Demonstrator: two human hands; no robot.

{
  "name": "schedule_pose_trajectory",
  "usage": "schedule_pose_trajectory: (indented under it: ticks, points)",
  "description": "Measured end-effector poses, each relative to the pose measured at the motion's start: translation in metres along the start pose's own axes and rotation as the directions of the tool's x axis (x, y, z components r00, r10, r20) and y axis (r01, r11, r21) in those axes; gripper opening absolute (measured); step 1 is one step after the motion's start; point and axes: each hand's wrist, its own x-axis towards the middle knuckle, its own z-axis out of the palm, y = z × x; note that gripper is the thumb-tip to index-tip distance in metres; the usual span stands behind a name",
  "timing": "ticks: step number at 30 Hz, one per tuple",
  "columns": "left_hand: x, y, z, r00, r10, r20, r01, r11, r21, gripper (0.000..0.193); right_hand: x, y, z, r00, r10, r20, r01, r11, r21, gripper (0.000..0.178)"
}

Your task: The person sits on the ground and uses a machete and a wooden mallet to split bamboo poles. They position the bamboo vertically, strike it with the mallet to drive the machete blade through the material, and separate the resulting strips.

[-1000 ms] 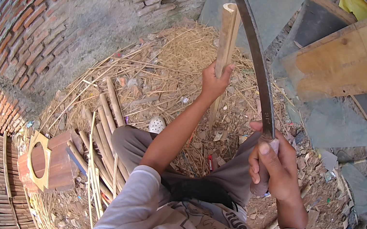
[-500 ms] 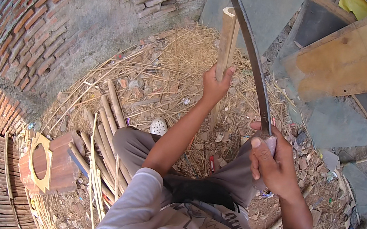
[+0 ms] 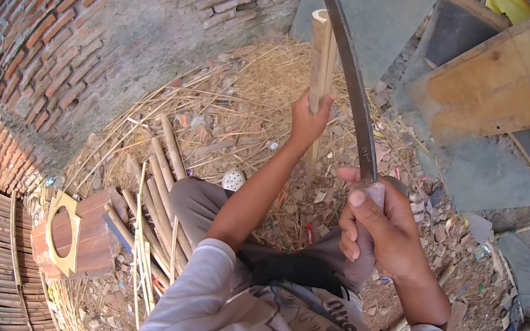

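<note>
My left hand (image 3: pixel 308 121) is wrapped around an upright bamboo piece (image 3: pixel 319 54), its hollow rim showing at the top and its lower end reaching toward the littered ground. In my right hand (image 3: pixel 387 226) is a machete (image 3: pixel 354 75), gripped by its pale handle with the thumb laid along it. The long, dark, curved blade points up and away. Its upper part passes in front of or close beside the bamboo's top; whether they touch I cannot tell.
Several bamboo lengths (image 3: pixel 163 197) and thin split strips (image 3: pixel 141 254) lie by my left knee. A brick wall (image 3: pixel 79 12) rises at the left. Flat boards (image 3: pixel 507 80) lean at the far right. Straw (image 3: pixel 263 73) and rubble cover the ground.
My right hand has shifted slightly left with the machete, and its handle has turned to show more of itself. The bamboo's top has tilted slightly left in my left hand.
</note>
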Motion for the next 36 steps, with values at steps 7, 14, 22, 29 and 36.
schedule_pose_trajectory:
  ticks: [7,14,22,29,36]
  points:
    - [0.001,0.012,-0.018,0.987,-0.051,0.149,0.028,0.987,0.156,0.053,0.002,0.01,0.018,0.995,-0.076,0.061,0.076,0.997,0.01,0.054]
    - [-0.045,0.136,-0.079,0.992,-0.064,0.107,0.09,0.962,-0.256,0.092,0.01,0.019,0.021,0.985,-0.141,0.095,0.143,0.99,-0.016,0.067]
    - [-0.141,0.222,-0.099,0.901,-0.109,0.42,0.053,0.988,0.143,0.139,0.033,0.033,0.042,0.953,-0.292,0.078,0.296,0.954,-0.046,0.071]
    - [-0.126,0.228,-0.111,0.883,-0.164,0.44,0.096,0.98,0.173,0.103,0.042,0.042,0.05,0.958,-0.285,0.024,0.281,0.954,0.103,0.073]
    - [-0.112,0.259,-0.111,0.881,-0.321,0.347,0.279,0.946,0.167,0.071,0.04,0.025,0.04,0.942,-0.33,0.06,0.335,0.937,-0.099,0.075]
